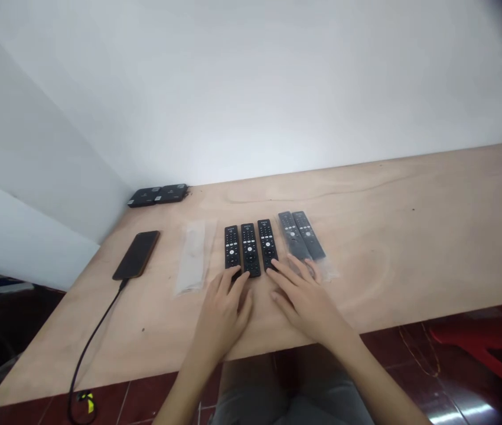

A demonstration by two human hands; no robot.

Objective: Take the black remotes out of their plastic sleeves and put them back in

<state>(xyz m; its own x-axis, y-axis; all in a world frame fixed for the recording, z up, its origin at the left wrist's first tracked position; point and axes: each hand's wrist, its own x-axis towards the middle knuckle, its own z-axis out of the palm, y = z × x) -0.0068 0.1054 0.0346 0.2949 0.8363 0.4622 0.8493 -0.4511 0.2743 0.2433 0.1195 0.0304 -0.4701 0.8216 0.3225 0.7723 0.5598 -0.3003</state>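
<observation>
Three bare black remotes lie side by side on the wooden table: a left one [232, 245], a middle one [250, 248] and a right one [267, 242]. My left hand [225, 307] rests with fingers apart at the lower ends of the left and middle remotes. The fingertips of my right hand [302, 295] touch the lower end of the right remote, its fingers spread. Beyond that hand, two more remotes [302, 236] lie in clear plastic sleeves, their lower part partly covered by my fingers. Flat plastic sleeves [193, 257] lie to the left of the bare remotes.
A phone [137, 255] with a black cable [91, 342] lies on the left of the table [410, 236]. Two black boxes [157, 195] sit at the back left, near the white wall [277, 88]. A red chair [485, 342] stands beyond the front edge, at the right.
</observation>
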